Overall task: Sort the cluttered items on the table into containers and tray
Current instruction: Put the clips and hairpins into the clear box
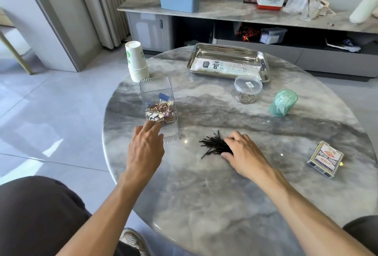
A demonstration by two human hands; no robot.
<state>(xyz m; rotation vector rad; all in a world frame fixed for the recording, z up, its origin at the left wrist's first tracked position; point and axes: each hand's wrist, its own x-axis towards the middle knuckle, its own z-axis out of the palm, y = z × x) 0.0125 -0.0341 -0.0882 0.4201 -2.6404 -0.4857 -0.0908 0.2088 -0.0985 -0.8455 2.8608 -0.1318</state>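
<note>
A pile of black hairpins [212,144] lies on the round marble table [225,194] in front of me. My right hand [242,153] rests over the pile's right side, fingers curled onto the pins. My left hand [146,147] reaches to the near end of a clear ribbed plastic box [157,104] that holds small clips and pins; its fingertips touch the box's near wall. A steel tray [229,51] with a white packet [227,67] inside stands at the far side.
A stack of paper cups [136,63] stands at the table's left edge. A clear round jar [248,85] sits over silver paper clips [244,98]. A green plastic bag roll [283,102] and a playing card pack [326,158] lie to the right.
</note>
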